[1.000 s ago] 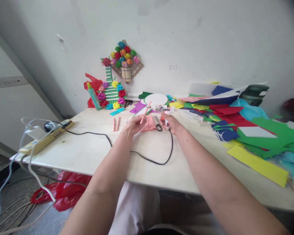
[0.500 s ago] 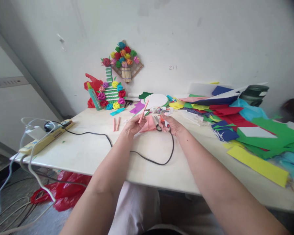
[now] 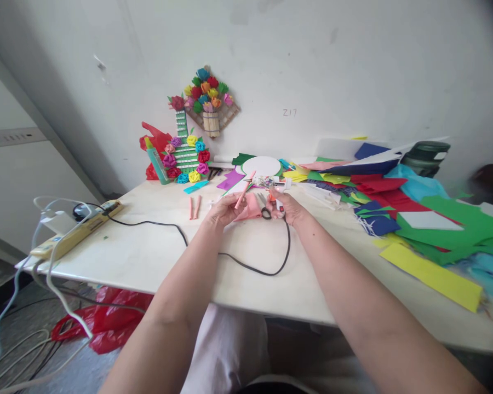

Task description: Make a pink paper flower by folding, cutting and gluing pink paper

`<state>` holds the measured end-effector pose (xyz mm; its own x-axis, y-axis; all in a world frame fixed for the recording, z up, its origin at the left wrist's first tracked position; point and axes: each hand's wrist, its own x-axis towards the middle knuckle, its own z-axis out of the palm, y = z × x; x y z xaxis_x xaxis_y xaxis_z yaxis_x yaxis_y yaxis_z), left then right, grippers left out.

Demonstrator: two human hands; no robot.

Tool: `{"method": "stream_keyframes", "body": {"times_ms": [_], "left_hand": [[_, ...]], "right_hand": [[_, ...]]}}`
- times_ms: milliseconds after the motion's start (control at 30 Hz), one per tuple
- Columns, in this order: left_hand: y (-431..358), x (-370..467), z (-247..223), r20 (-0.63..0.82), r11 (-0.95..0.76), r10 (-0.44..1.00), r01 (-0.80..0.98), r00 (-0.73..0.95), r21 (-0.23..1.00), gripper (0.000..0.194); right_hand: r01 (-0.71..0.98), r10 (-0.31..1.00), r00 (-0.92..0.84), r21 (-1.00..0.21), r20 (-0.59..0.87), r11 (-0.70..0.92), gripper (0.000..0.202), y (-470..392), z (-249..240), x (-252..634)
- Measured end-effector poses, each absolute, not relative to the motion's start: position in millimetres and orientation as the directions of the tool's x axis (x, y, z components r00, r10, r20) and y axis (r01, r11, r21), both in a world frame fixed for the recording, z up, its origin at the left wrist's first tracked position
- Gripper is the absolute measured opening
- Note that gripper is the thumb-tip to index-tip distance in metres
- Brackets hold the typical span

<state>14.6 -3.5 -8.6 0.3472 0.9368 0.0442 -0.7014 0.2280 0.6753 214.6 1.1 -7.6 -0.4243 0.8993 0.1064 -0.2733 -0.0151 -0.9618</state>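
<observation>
My left hand (image 3: pixel 227 209) is closed on a thin pink paper roll (image 3: pixel 246 187), its free end tilted up and to the right. My right hand (image 3: pixel 284 206) grips a glue gun (image 3: pixel 280 206), white with orange parts, and a black cord (image 3: pixel 289 246) runs from it across the table. Between the hands lie a folded pink sheet (image 3: pixel 250 208) and scissors (image 3: pixel 265 210) with dark handles. Two more pink rolls (image 3: pixel 194 208) rest on the table to the left of my left hand.
A yellow power strip (image 3: pixel 78 230) with plugs sits at the table's left edge. Behind stand a paper-flower guitar shape (image 3: pixel 187 158) and a green glue bottle (image 3: pixel 156 161). Coloured sheets (image 3: pixel 443 230) cover the right side. A white disc (image 3: pixel 263 165) lies at the back.
The pink roll in my left hand has tipped lower and to the right. My right hand keeps hold of the glue gun, nearly in the same place.
</observation>
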Motion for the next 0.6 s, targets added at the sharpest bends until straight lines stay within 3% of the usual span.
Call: {"method": "stream_keyframes", "body": {"times_ms": [600], "left_hand": [[-2.8,15.8,-6.9,0.035,0.199,0.959,-0.759,0.28,0.62,0.018]], "right_hand": [[-0.207,0.846,-0.521,-0.978,0.111,0.002,0.037,0.2,-9.5,215.1]]}}
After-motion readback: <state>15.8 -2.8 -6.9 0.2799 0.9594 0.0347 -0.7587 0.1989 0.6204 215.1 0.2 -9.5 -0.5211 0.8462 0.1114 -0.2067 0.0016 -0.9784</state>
